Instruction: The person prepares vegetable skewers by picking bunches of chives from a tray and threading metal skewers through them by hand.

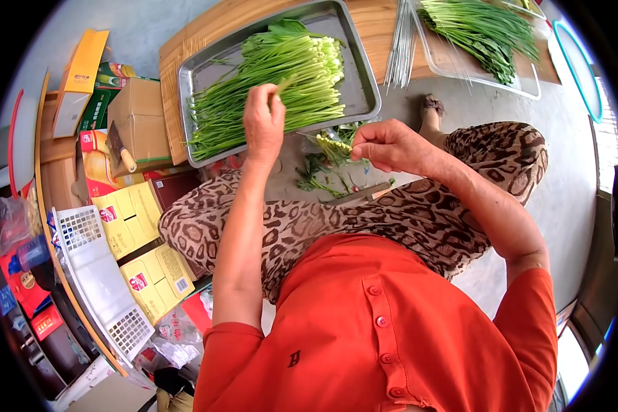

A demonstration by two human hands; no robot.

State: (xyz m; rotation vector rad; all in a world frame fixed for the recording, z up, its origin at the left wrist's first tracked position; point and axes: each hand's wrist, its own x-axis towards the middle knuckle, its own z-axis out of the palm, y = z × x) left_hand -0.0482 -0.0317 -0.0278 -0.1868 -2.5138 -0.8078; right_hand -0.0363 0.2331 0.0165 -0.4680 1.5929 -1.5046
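Green stalks (275, 93) lie in a big pile, right under and just past the left hand (263, 127). That hand has its finger and thumb close together, but I cannot tell if they pinch a stalk. The right hand (395, 147) is curled, its thumb near its fingers, and I cannot tell what it holds. Loose green bits (314, 170) are on the floor, low down between the two hands. A knife (379, 194) with a wooden handle lies near them, on the body side of the right hand. Past the left hand, a grey tray (358, 72) carries the pile on a wooden table (209, 31). Well left of that hand stands a brown box (141, 113). Far ahead of the right hand are thin rods (399, 51) and more greens (484, 34).
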